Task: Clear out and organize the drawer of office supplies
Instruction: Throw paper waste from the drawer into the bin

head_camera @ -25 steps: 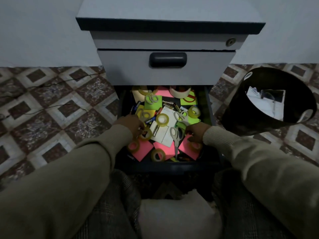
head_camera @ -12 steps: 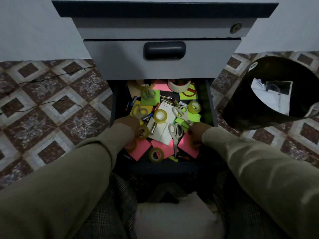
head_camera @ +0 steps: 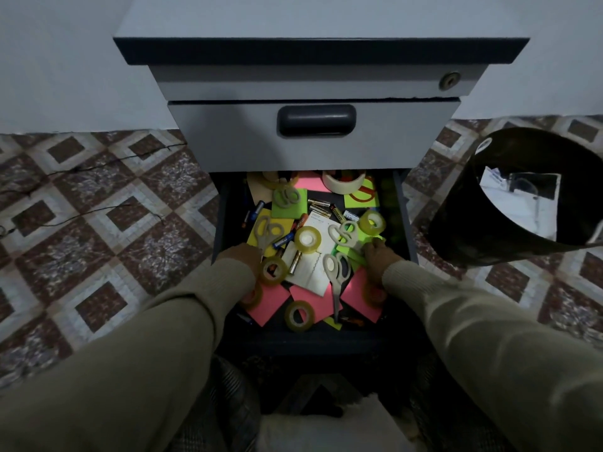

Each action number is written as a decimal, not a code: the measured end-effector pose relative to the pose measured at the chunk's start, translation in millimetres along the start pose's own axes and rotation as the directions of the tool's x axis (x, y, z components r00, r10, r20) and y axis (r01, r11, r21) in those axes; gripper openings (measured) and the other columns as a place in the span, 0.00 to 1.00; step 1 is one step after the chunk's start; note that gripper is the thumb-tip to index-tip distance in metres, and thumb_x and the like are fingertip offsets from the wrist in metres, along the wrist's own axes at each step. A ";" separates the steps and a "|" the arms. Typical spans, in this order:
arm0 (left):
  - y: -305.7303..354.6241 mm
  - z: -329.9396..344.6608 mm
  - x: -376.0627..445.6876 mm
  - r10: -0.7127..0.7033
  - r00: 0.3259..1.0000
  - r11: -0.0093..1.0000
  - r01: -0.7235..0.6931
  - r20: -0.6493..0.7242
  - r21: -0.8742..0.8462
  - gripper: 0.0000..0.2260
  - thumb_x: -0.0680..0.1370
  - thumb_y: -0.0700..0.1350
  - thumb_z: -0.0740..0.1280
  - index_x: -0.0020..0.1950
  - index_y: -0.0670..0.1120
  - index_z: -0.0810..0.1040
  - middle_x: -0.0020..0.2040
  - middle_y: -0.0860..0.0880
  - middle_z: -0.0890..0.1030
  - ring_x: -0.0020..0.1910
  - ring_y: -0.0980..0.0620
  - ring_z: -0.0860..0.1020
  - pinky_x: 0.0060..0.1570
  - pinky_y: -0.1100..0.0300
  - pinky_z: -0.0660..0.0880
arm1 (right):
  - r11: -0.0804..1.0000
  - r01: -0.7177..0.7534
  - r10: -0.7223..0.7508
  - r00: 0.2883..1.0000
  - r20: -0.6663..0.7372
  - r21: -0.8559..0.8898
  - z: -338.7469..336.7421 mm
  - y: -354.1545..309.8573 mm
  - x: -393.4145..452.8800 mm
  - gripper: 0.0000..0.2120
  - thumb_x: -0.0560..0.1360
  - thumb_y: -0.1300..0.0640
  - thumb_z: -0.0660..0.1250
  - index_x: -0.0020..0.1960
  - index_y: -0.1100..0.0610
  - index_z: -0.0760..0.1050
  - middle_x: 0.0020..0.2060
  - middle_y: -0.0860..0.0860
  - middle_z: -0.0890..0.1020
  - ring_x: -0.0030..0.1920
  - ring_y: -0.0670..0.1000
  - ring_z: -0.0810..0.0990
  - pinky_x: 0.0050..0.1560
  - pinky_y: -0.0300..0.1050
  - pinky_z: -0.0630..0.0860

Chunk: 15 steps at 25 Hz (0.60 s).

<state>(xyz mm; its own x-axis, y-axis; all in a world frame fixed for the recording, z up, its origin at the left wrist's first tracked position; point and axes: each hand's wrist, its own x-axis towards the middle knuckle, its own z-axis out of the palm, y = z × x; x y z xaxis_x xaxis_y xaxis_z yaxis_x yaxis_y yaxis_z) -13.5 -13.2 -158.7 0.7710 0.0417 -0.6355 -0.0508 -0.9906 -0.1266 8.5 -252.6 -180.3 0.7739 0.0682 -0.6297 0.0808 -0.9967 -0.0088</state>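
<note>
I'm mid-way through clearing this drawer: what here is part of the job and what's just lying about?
Part of the job: open drawer, tape rolls, scissors, batteries, sticky notes, both hands, left and right.

Just lying about: black bin, cable on floor, closed upper drawer.

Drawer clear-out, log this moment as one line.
drawer: open, cluttered | left hand: inside, by scissors | right hand: on green notes | bin: right, on floor

tape rolls (head_camera: 307,238) and scissors (head_camera: 337,272) in drawer (head_camera: 401,220), bin (head_camera: 463,223) right
</note>
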 end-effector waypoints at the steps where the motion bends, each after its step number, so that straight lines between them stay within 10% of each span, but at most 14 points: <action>1: -0.4 -1.8 3.3 -0.014 0.999 0.998 0.011 -0.051 -0.059 0.12 0.79 0.39 0.59 0.61 0.40 0.74 0.60 0.41 0.75 0.58 0.44 0.76 0.50 0.57 0.73 | 1.000 0.004 -0.004 1.000 0.002 0.002 0.5 1.4 2.4 0.24 0.78 0.62 0.58 0.72 0.64 0.55 0.72 0.62 0.53 0.71 0.63 0.59 0.68 0.54 0.64; 7: 1.9 1.9 32.0 -0.127 0.992 0.814 0.092 -0.022 -0.573 0.19 0.79 0.41 0.59 0.69 0.39 0.64 0.65 0.37 0.71 0.62 0.39 0.72 0.59 0.49 0.71 | 0.990 -0.079 0.087 0.994 -0.064 0.119 -6.4 2.5 14.1 0.22 0.79 0.61 0.54 0.71 0.63 0.54 0.71 0.64 0.56 0.69 0.64 0.62 0.66 0.53 0.64; 15: 3.3 -5.7 35.1 -0.280 0.958 0.737 0.174 -0.061 -0.652 0.16 0.80 0.38 0.57 0.67 0.34 0.68 0.65 0.36 0.72 0.64 0.38 0.71 0.61 0.51 0.69 | 0.947 -0.172 0.207 0.973 -0.104 0.271 -7.3 -4.2 11.2 0.31 0.77 0.62 0.61 0.74 0.63 0.47 0.73 0.61 0.49 0.66 0.61 0.70 0.62 0.50 0.69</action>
<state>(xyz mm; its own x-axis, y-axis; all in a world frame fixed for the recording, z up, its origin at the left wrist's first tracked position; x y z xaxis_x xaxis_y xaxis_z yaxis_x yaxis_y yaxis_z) 17.1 -15.7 -177.0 0.7914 0.3097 -0.5271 0.5112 -0.8081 0.2928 21.4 -247.3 -181.6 0.8350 -0.1350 -0.5335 -0.2272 -0.9675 -0.1107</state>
